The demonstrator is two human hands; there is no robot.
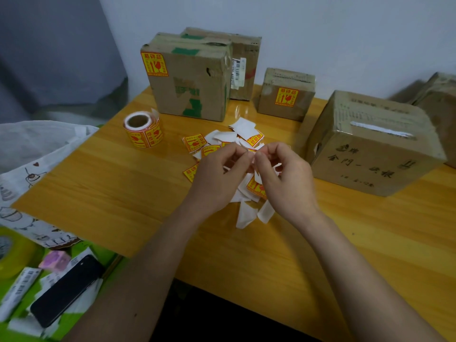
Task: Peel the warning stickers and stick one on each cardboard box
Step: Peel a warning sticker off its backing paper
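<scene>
Wooden table [123, 183]: both hands [254, 156] pinching small sticker [252, 151], orientation hidden; roll [143, 129] upright.

Sticker between the fingertips [249, 154] mostly hidden, far-right box [441, 99] cut off, blurred.

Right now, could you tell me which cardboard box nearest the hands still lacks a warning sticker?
The big box on the right; no yellow sticker shows on it.

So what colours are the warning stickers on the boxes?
Yellow with red print and border, clearest in the head view on the tall left box's sticker.
</scene>
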